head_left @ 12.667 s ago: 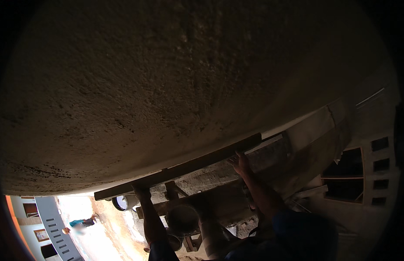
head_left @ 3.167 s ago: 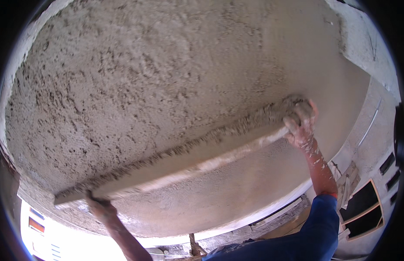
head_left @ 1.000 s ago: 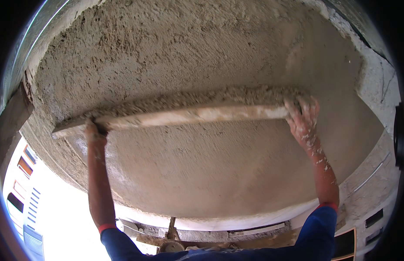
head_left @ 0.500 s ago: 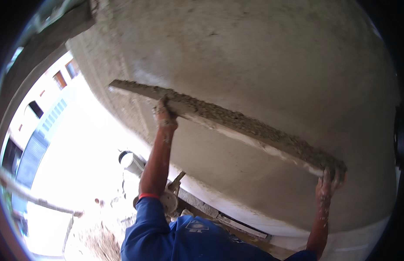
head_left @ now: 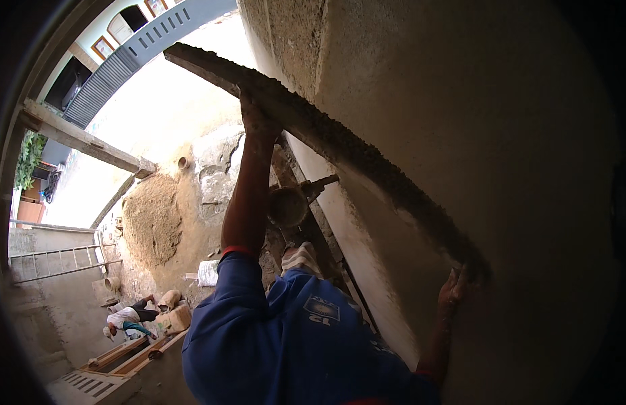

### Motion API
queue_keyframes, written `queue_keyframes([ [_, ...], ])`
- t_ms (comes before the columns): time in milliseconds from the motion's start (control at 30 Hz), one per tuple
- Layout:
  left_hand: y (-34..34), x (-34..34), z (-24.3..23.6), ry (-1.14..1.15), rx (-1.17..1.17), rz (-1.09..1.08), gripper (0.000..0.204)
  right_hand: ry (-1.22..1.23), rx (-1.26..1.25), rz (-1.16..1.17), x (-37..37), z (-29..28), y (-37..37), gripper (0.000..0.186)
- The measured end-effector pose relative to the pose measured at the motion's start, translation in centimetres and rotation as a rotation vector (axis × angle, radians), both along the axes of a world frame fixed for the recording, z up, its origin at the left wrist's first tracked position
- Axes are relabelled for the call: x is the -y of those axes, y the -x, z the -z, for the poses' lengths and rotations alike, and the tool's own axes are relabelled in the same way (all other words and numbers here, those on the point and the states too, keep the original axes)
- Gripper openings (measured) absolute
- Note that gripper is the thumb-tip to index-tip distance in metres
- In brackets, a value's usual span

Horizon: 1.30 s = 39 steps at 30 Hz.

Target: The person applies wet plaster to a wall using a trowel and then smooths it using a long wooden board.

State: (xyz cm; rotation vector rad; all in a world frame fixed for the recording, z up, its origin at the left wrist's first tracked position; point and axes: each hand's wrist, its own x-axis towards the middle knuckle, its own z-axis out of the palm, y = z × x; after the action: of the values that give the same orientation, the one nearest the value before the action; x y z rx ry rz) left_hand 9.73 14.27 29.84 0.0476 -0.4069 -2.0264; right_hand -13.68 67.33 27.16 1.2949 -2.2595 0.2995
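A long plasterer's straightedge point(head_left: 330, 138) slants across the view, its upper edge coated with rough wet mortar. My left hand point(head_left: 259, 120) is closed around its lower edge toward the far left end. Near the opposite end, in shadow, my right hand point(head_left: 454, 287) grips it. The smooth plastered wall point(head_left: 508, 148) rises on the right. The left end of the straightedge shows past the wall's edge, against the bright ground; whether the right end touches the wall I cannot tell.
Below my left arm is a round container point(head_left: 287, 206) with a handled tool beside it, on planks. Farther down lie a sand heap point(head_left: 151, 219), a ladder point(head_left: 63, 262) and a bent-over person point(head_left: 132, 317) near containers. A timber beam point(head_left: 90, 140) crosses the left.
My view has swung toward the left and down, bringing in the ground below. The straightedge now slants more steeply, its left end past the wall's edge. Both hands keep hold of it.
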Motion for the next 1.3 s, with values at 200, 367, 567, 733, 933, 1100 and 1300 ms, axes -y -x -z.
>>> queue_keyframes([
  [200,-11.2,0.9,0.6,-0.103,0.315,-0.402,0.056,0.122,0.271,-0.067,10.3,8.7,-2.0,0.045],
  [367,-19.8,0.5,0.7,-0.097,0.369,-0.594,0.051,0.061,0.419,-0.222,17.8,10.7,-6.4,0.071],
  [567,-25.9,-2.4,1.7,-0.179,0.373,-0.775,0.049,-0.050,0.670,-0.334,18.2,13.1,-8.5,0.067],
  [733,-27.8,-3.9,3.5,-0.159,0.485,-0.948,0.050,-0.197,0.751,-0.320,17.2,14.1,-9.0,0.063],
  [933,-29.1,-3.9,8.7,-0.059,0.675,-1.034,0.046,-0.271,0.748,-0.272,15.4,16.9,-8.0,0.060],
  [1100,-26.9,-3.7,15.7,0.032,0.681,-1.112,0.047,-0.313,0.846,-0.193,14.9,18.3,-7.8,0.059],
  [1300,-20.9,-5.7,26.5,0.050,0.733,-1.043,0.050,-0.419,0.840,-0.231,15.6,22.2,-8.3,0.056],
])
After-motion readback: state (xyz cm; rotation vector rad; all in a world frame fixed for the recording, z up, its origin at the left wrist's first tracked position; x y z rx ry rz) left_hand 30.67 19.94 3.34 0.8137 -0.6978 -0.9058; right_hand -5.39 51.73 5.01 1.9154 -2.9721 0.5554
